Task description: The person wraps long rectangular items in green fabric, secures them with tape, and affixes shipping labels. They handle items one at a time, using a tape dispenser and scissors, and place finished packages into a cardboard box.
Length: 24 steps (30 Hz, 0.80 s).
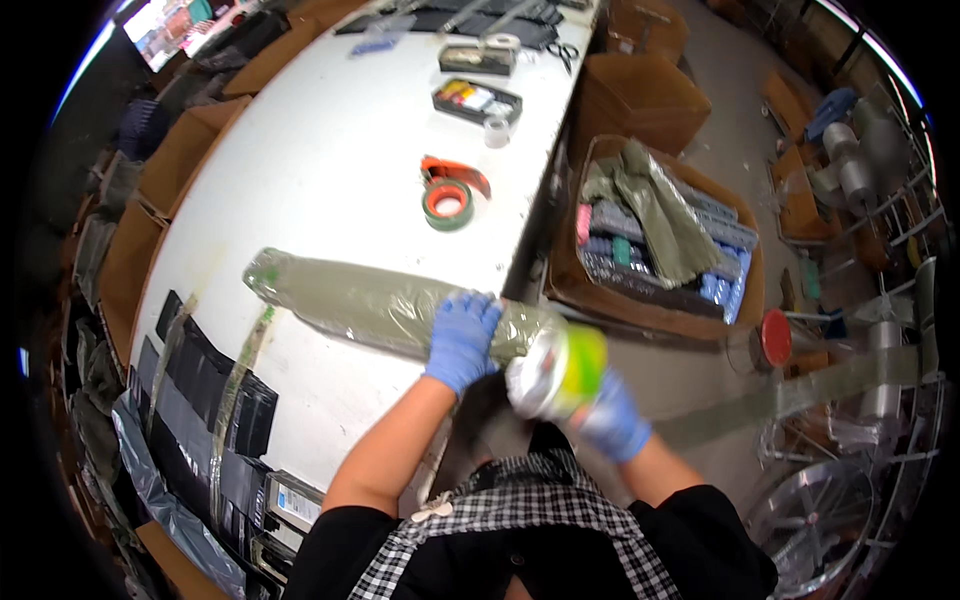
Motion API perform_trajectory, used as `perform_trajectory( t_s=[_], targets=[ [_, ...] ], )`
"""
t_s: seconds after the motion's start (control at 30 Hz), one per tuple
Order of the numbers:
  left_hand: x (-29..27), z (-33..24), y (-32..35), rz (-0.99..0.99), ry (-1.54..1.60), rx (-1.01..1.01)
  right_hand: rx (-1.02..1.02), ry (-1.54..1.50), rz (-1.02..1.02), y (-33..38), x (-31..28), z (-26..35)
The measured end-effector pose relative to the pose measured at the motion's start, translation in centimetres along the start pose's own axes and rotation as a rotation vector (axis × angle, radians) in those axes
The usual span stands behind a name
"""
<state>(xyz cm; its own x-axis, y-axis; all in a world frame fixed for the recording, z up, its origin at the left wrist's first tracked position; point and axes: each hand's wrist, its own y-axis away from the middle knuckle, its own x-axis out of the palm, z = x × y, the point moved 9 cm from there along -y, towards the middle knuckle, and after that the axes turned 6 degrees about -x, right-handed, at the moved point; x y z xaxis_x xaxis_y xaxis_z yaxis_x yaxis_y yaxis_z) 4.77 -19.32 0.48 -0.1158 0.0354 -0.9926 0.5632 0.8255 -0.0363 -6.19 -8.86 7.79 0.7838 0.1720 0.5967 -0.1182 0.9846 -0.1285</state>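
Observation:
A long package in shiny olive-green plastic (350,303) lies across the white table. Its right end sticks out past the table edge. My left hand (463,340), in a blue glove, holds it near that end, fingers laid over the top. Gripped in my gloved right hand (612,420) is a thick white and yellow-green roll (560,372), close to the package's right end. Motion smears the roll, so its exact kind is unclear. Farther up the table lie an orange tape dispenser (455,172) and a green tape roll with an orange core (447,204).
Black flat bags (205,385) lie at the table's near left. Small trays (477,101), a white tape roll (497,132) and scissors (564,56) sit farther off. Right of the table stands a cardboard box (745,300) of wrapped rolls; a metal rack (890,390) is beyond.

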Motion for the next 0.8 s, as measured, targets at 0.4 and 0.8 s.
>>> perform_trajectory(
  t_s=[0.4,0.8],
  targets=[
    [-0.9,0.5,-1.1,0.024,0.064,-0.046,0.52,-0.186,-0.366,10.6,-9.9,-17.8],
    [-2.1,-2.4,-2.5,-0.109,0.083,0.047,0.507,-0.432,-0.488,-3.1,-27.0,-24.9]
  ],
)
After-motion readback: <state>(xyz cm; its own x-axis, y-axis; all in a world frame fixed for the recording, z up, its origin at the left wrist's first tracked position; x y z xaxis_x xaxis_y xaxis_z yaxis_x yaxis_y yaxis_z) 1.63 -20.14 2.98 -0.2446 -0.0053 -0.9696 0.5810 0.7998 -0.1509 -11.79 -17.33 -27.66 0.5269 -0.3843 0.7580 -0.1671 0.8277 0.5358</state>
